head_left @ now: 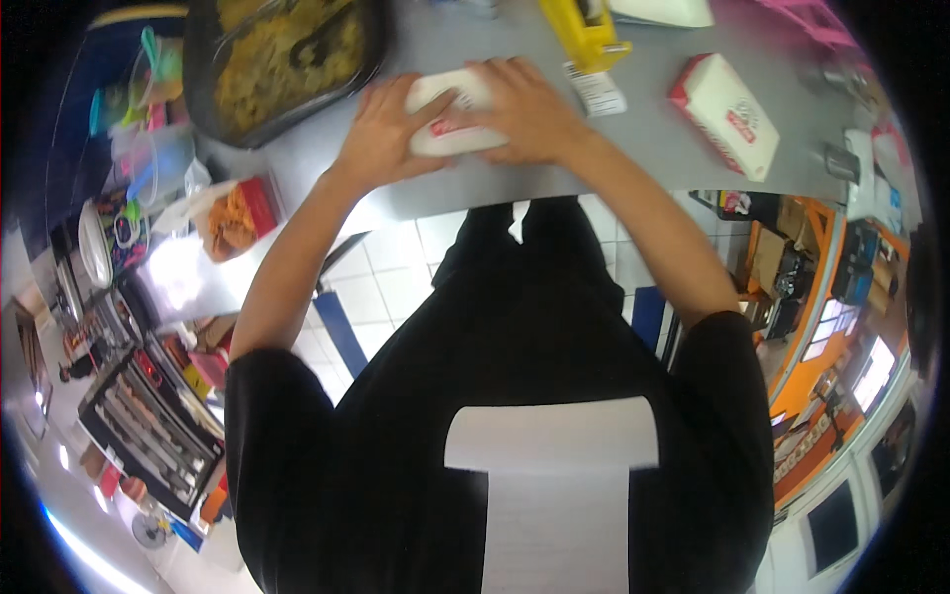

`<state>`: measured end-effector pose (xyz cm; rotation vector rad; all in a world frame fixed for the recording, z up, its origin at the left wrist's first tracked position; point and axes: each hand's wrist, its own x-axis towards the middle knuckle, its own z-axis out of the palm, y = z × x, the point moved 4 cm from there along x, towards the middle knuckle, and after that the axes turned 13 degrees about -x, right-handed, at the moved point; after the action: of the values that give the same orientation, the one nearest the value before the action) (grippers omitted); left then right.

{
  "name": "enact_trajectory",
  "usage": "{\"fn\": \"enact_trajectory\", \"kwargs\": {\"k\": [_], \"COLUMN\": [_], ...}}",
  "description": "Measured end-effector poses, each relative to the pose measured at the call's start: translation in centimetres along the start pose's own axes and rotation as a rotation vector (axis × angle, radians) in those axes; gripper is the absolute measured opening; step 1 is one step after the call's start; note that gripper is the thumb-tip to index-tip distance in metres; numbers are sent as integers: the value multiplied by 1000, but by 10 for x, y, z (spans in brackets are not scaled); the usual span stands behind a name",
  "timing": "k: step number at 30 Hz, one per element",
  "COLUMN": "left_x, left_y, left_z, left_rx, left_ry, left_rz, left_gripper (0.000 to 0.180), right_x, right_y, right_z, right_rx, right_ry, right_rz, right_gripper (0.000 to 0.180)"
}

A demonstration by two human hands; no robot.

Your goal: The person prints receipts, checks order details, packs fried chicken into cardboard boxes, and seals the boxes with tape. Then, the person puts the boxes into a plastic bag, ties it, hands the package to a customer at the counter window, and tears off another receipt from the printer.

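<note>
Between my hands, at the near edge of the metal table, is a closed white takeaway box (444, 142) with red print. My left hand (380, 137) wraps its left side, with a finger lying over the lid. From the other side my right hand (531, 119) grips the box, its fingers curled over the far edge and lid. The undersides of both hands are hidden. Another closed box (734, 117), white with red sides, lies at the right. An open box of fried food (234, 220) stands to the left of my left forearm.
A large black tray (196, 84) of yellowish-green food stands at the far left of the grey table (633, 148). Ahead on the right are a yellow tape dispenser (586, 38) and a printed slip (596, 91). Plastic containers (161, 158) crowd the left edge.
</note>
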<state>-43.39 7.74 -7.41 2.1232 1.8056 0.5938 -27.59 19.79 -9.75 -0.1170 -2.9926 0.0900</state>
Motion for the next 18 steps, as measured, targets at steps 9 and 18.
{"fn": "enact_trajectory", "kwargs": {"k": [9, 18], "left_x": [157, 198], "left_y": [111, 101], "left_z": [48, 90], "left_rx": [-1447, -1766], "left_ry": [394, 645], "left_rz": [-1024, -1000], "left_gripper": [51, 46], "right_x": [-9, -11], "right_y": [-13, -15], "right_z": [33, 72], "right_rx": [622, 405], "right_ry": [493, 397], "right_rz": [340, 304], "right_gripper": [54, 72]}}
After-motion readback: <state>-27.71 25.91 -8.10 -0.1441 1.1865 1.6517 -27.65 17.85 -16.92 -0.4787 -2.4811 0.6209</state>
